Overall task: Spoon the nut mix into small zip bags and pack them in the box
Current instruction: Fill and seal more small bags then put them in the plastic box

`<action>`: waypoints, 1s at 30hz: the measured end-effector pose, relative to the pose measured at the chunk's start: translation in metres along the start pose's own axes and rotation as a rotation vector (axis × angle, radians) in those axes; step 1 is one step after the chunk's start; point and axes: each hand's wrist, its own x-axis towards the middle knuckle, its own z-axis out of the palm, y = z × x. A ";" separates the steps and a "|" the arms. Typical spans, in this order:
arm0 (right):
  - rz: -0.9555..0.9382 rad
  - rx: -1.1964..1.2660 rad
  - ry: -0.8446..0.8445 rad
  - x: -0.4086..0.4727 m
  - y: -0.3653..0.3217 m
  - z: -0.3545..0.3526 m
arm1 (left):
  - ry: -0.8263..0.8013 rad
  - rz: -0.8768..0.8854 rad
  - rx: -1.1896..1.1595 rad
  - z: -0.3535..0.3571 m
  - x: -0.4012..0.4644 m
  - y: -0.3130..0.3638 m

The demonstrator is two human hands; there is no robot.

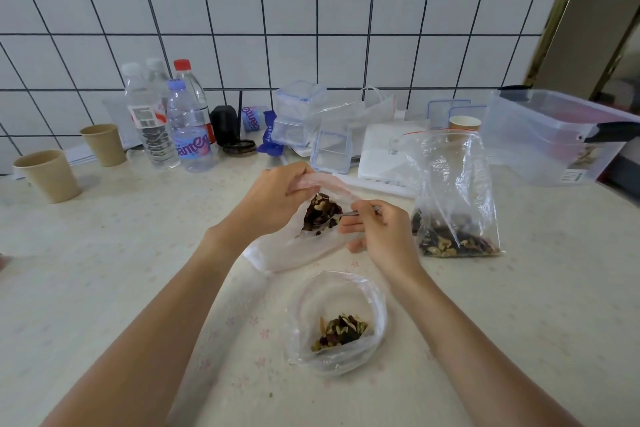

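1. The left hand (277,198) curls its fingers over the pinkish zip edge of a thin, clear small zip bag (301,246), holding its mouth open above the pale counter (104,270) with its faint flower print.
2. The right hand (377,229) pinches the slim metal handle of a spoon (341,217), whose bowl sits inside that bag's mouth, among a dark, lumpy heap of nut mix (320,211).
3. A second small bag (336,322), crinkled and soft, lies open nearer the person, its rim forming a rough ring around a small pile of nuts and dried fruit.
4. A large zip bag (453,198) stands upright just to the right of the hands, glossy and creased, with mix settled in its bottom.
5. The clear rigid plastic box (554,135), rectangular with a dark handle clip, sits at the far right of the counter, well apart from the hands.
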 end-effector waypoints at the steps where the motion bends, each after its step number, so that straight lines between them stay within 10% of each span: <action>1: 0.005 0.003 0.010 0.000 0.000 0.000 | 0.004 0.002 -0.009 -0.001 0.000 0.000; 19: 0.127 0.166 0.009 -0.005 -0.005 -0.003 | -0.029 0.085 -0.112 -0.009 -0.006 0.002; 30: 0.156 0.228 0.016 -0.008 -0.008 -0.005 | 0.232 0.026 0.210 -0.013 -0.013 0.008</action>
